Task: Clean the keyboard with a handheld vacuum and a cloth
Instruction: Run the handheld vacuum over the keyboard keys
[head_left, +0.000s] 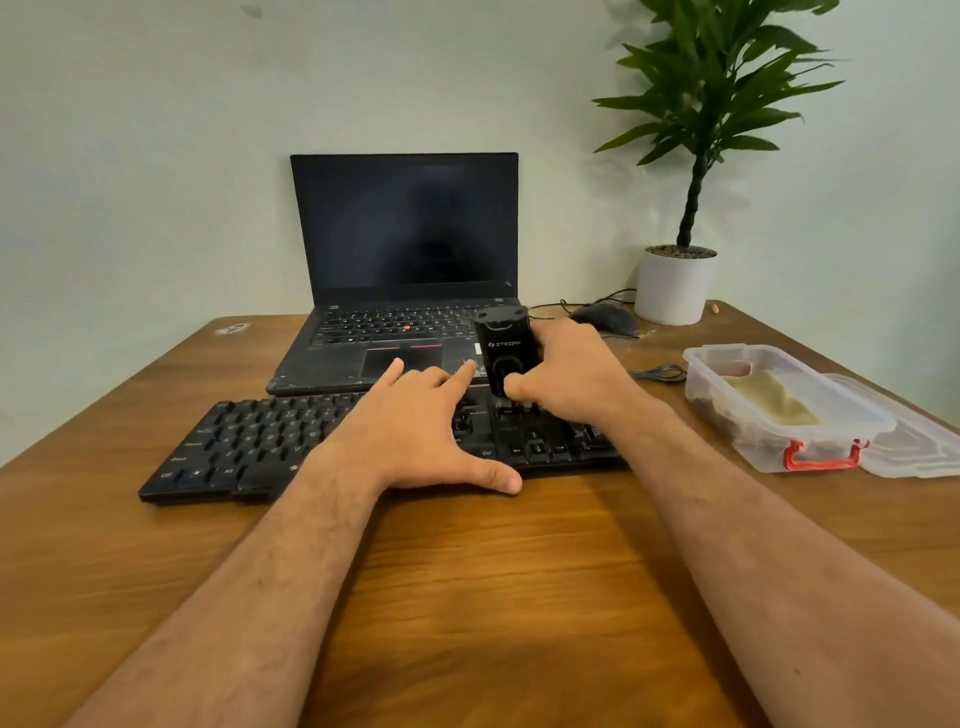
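Note:
A black keyboard (244, 441) lies across the wooden table (467, 597) in front of me. My left hand (415, 421) rests flat on its middle keys with the fingers spread and the thumb at the front edge. My right hand (571, 374) grips a small black handheld vacuum (506, 343), held upright with its nozzle down on the keys at the keyboard's right part. A beige cloth (769, 397) lies inside a clear plastic box (727, 436) at the right.
An open black laptop (405, 260) stands just behind the keyboard. A black mouse (605, 317) with its cable and a white potted plant (675, 286) sit at the back right. The box's clear lid (914, 447) lies beside it near the table's right edge.

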